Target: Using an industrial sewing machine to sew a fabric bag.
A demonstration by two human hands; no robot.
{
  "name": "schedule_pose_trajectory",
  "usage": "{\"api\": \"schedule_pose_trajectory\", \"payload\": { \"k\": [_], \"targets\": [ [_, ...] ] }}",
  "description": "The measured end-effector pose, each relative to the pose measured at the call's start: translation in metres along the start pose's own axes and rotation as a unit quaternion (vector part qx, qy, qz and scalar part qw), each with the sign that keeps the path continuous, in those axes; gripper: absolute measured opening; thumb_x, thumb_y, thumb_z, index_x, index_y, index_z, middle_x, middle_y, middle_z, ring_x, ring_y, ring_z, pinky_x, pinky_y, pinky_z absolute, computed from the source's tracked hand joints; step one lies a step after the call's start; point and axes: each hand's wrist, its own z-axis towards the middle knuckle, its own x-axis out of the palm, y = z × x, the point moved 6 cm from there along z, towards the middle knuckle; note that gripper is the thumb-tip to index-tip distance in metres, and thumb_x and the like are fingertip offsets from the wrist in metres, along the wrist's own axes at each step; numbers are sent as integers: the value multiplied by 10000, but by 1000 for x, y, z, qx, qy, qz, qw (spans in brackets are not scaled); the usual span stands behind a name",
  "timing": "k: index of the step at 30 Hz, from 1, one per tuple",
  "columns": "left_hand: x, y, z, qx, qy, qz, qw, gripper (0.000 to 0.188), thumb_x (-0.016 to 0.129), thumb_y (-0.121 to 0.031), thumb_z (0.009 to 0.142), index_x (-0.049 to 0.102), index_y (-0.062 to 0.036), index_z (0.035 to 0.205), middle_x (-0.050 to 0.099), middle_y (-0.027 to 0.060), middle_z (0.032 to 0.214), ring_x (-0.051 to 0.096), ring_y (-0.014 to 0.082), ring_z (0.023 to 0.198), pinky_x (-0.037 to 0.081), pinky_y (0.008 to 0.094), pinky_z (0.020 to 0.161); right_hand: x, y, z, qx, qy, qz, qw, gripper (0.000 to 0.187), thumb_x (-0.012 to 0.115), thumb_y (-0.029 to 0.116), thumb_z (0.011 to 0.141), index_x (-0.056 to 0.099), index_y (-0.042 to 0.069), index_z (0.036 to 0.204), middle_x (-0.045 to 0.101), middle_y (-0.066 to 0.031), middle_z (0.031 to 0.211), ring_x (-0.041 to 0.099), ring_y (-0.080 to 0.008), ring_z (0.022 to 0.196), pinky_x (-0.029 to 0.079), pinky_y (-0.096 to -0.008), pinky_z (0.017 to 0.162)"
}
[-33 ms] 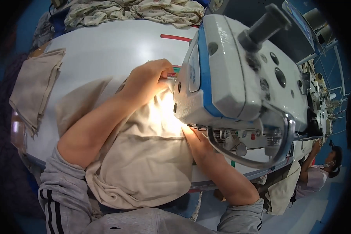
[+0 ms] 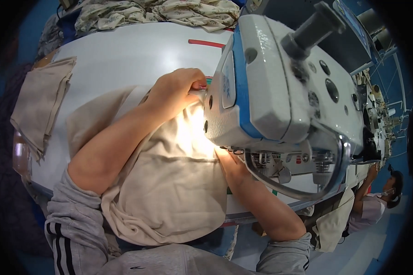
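Observation:
Beige fabric (image 2: pixel 183 197) with a seam across it spreads over the white table and hangs over its near edge toward my lap. My left hand (image 2: pixel 176 89) is closed on the fabric's far part, fingers curled down just left of the sewing machine (image 2: pixel 270 87). A bright lamp glow falls on the cloth beside the machine head. My right hand (image 2: pixel 229 160) reaches in under the machine head at the fabric's right edge; its fingers are hidden there. The needle area is hidden behind the machine's housing.
Folded beige pieces (image 2: pixel 43 101) lie at the table's left edge. A heap of floral cloth (image 2: pixel 156 13) is at the back. Red tape (image 2: pixel 205 43) marks the table. A metal guard loop (image 2: pixel 303 192) juts out above my right forearm. At far right a person (image 2: pixel 371 206) sits near hanging cloth.
The fabric behind my left forearm has shifted and lies a little flatter. My left hand has moved very slightly; my right arm looks nearly the same.

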Motion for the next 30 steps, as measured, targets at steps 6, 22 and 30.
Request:
{"api": "schedule_pose_trajectory", "payload": {
  "k": [6, 22, 30],
  "targets": [
    [0, 5, -6, 66, 30, 45, 996, 412, 660, -36, 773, 560, -35, 1173, 584, 136, 1187, 538, 307, 1170, 443, 401, 992, 5, -34, 19, 319, 131, 336, 876, 355, 627, 295, 953, 637, 47, 1208, 680, -83, 1115, 656, -205, 985, 522, -361, 883],
    [8, -84, -126, 114, 290, 168, 935, 810, 516, -590, 900, 370, -43, 1479, 383, 174, 1513, 315, 331, 1431, 147, 508, 1199, 55, -102, -6, 172, -36, 47, 983, 428, 526, 347, 1000, 532, 68, 1324, 653, -92, 1170, 639, -231, 1031, 466, -354, 1010],
    [1, -66, -117, 322, 389, 156, 849, 719, 585, -424, 880, 408, -2, 1434, 379, 154, 1532, 347, 271, 1433, 290, 382, 1184, 6, -63, 36, 233, 101, 108, 961, 303, 568, 251, 969, 599, 75, 1214, 654, -86, 1158, 639, -245, 1031, 460, -365, 1000]
  ]
}}
